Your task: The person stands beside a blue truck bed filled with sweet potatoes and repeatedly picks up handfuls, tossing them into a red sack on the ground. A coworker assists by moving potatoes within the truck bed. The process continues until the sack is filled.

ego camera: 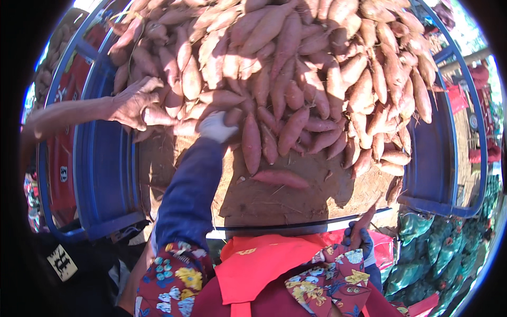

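Observation:
My left hand (217, 127), in a whitish glove, reaches to the near edge of a heap of reddish sweet potatoes (285, 43). Its fingers are around one sweet potato (233, 117), partly hidden and slightly blurred. Low on the right, my right hand (361, 242) wears a dark grey glove and grips another sweet potato (363, 225) that points upward. Close to my left hand, a co-worker's bare hand (134, 104) holds a sweet potato (157, 117). One loose sweet potato (280, 178) lies crosswise on the brown cargo bed floor (273, 204).
Blue metal side walls (105, 158) with tubular rails (469, 99) border the bed left and right. A red plastic bag (382, 247) hangs by my right hand. Green mesh sacks (425, 253) stand at lower right. A red vehicle panel (65, 158) shows beyond the left rail.

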A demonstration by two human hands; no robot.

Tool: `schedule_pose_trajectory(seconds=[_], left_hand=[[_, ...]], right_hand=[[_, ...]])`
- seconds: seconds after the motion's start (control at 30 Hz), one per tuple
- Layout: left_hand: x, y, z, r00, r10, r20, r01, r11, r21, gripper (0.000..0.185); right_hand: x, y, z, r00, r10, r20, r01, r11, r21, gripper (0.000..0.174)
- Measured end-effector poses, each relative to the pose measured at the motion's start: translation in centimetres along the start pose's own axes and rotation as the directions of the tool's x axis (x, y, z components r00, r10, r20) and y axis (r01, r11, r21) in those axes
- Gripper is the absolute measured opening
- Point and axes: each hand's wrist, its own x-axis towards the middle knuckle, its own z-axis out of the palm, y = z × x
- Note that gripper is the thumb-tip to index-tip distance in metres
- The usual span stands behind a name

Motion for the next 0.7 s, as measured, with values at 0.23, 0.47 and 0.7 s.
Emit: schedule_pose_trajectory(seconds=[0.23,0.47,0.7], left_hand=[[-7.4,8.4,-0.7,0.983,-0.028,0.182,0.181,-0.035,-0.983,0.055],[-18.2,25.7,3.9,0.933,0.318,0.167,-0.084,0.645,-0.759,0.070],[-23.4,14.9,8.2,0.887,0.008,0.462,0.340,0.665,-0.665,0.039]], right_hand=[[7.7,-1.0,10.3,0.834,-0.149,0.532,0.139,0.989,0.059,0.069],[8.7,0.6,8.6,0.826,-0.165,0.539,0.007,0.959,0.283,0.055],[-7.6,-0.2,-17.8,0.774,-0.526,-0.353,0.629,0.703,0.332,0.060]])
